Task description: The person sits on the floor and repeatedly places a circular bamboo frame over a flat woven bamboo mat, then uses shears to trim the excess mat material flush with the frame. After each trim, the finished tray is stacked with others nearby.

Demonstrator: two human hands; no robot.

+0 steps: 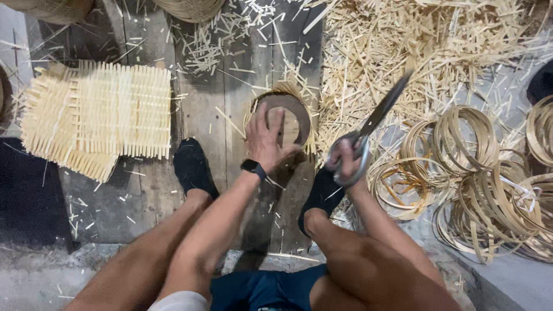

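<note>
- The round woven basket (283,118) is dark-rimmed, with pale strip ends sticking out around its edge; it stands on the plank floor (219,103) between the person's feet.
- The left hand (266,138) lies spread, pressed on the basket's top.
- The right hand (344,161), just right of it, grips scissors (374,124), blades raised.

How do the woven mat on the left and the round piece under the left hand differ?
The woven mat is flat, roughly rectangular and pale, lying untouched on the boards; the round piece is smaller, circular and darker brown, with pale strips at its edge, pressed by the left hand. The right hand holds scissors. Both rest on the plank floor.
</note>
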